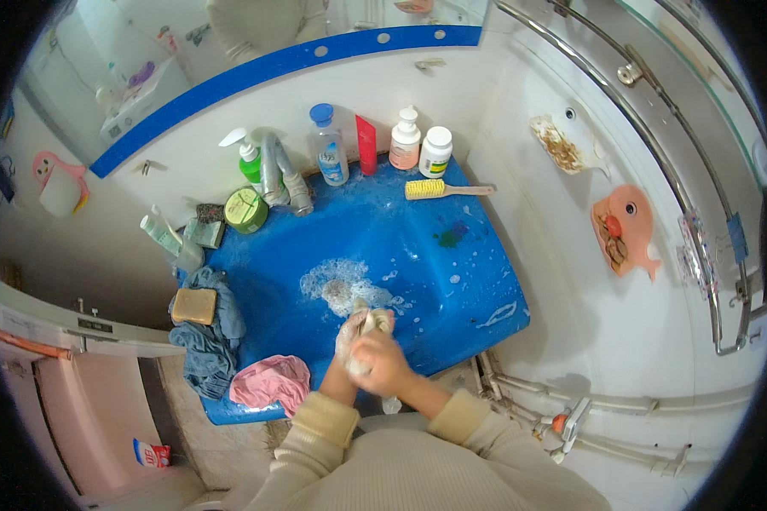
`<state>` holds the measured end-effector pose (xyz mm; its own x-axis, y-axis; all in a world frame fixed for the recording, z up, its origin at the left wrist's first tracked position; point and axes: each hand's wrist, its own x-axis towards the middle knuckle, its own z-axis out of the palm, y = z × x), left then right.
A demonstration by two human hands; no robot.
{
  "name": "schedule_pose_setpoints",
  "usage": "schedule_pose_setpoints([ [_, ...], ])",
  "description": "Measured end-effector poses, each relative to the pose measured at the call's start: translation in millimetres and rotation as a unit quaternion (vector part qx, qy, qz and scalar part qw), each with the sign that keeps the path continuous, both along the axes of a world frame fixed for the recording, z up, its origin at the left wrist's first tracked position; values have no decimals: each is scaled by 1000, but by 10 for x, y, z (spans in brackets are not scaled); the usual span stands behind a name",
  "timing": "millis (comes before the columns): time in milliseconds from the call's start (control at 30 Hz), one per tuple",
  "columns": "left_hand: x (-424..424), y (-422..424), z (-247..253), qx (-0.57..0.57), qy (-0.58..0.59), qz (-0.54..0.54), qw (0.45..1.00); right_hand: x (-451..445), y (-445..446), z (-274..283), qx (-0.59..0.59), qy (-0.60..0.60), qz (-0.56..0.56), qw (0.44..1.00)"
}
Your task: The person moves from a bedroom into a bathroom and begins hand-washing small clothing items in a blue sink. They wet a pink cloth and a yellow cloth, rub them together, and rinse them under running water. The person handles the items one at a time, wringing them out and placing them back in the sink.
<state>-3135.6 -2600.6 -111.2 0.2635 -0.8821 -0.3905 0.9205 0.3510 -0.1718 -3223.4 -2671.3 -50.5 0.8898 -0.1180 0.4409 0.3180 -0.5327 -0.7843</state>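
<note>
Over the front of a blue wash basin, both my hands are closed around a wet, soapy, light-coloured cloth. My left hand grips it from the left, palm side up and covered in suds. On top and to the right, my right hand is shut on the same cloth and slightly blurred. White foam lies around the drain just beyond the hands. A pink cloth rests on the basin's front left edge. Behind it, a bar of soap sits on crumpled blue-grey cloths.
Along the back ledge stand a green pump bottle, a faucet, a clear bottle, a red tube, two white bottles and a yellow-bristled brush. A cup stands at left. Pipes run low at right.
</note>
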Motion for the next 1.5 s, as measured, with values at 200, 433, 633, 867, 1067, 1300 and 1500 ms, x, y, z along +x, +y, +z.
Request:
schedule_pose_setpoints([
  [200,-279,-169,57,127,-111,110,979,366,-327,-599,-174,127,-118,969],
  [433,1,4,-82,99,-59,22,993,340,-29,-130,24,-35,-34,999],
  [633,-94,-16,42,196,-172,99,960,608,-611,-312,-27,135,-126,982],
  [867,72,-14,583,84,-284,178,938,329,-1231,-283,37,453,196,869],
  [1067,92,-75,267,184,-143,208,950,375,-1141,-250,260,173,61,948],
  [1300,24,-285,-292,119,-89,82,986,242,-317,240,-25,-86,65,994],
  [1500,-222,-524,59,263,-146,161,940,497,-754,-250,-49,39,-38,997],
])
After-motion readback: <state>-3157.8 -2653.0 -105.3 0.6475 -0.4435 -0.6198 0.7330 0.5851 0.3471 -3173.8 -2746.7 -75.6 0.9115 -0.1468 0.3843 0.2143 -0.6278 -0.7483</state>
